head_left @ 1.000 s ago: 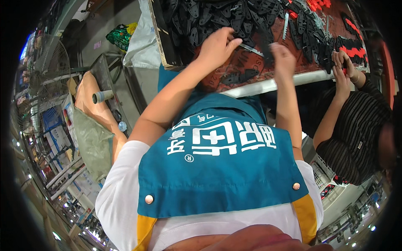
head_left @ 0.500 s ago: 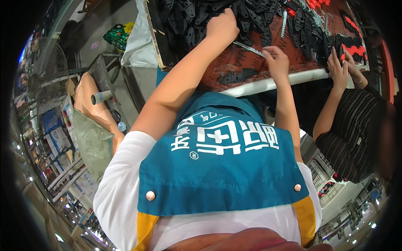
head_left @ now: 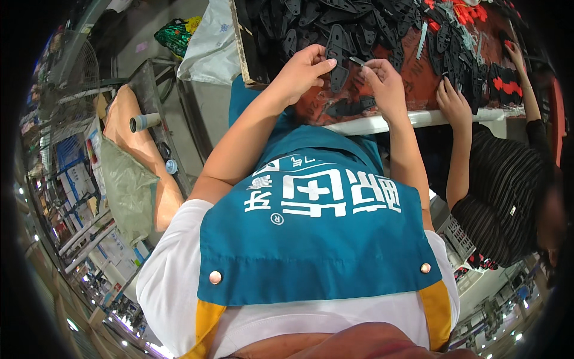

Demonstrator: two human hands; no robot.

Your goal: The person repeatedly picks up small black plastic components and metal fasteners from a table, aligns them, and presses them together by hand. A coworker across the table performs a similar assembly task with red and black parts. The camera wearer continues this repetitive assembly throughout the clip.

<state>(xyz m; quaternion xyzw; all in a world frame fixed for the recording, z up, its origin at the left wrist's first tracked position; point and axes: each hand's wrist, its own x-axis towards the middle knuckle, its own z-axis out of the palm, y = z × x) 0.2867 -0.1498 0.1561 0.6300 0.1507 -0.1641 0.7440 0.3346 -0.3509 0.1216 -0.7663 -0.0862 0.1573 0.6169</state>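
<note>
My left hand [head_left: 306, 73] pinches a flat black plastic piece [head_left: 339, 54], long and pointed with holes in it, and holds it upright over the table's front part. Close to its right side, my right hand [head_left: 384, 85] grips a thin metal saw blade [head_left: 357, 61] between thumb and fingers. The blade's end points at the black piece; whether the two touch I cannot tell. Behind both hands lies a heap of similar black plastic pieces [head_left: 382, 30]. Another toothed blade [head_left: 422, 39] rests on the red-brown tabletop [head_left: 412, 66].
On the right, a co-worker's hand [head_left: 454, 103] is by more black pieces, and the other reaches toward black-and-red parts [head_left: 507, 84]. Loose red parts [head_left: 469, 12] lie at the back. A wooden board [head_left: 242, 48] edges the table's left; a white padded strip [head_left: 371, 124] lines its front.
My left hand has come back from the heap toward me with a black plastic piece. My right hand keeps the blade, turned more end-on. The co-worker's hands have moved apart.
</note>
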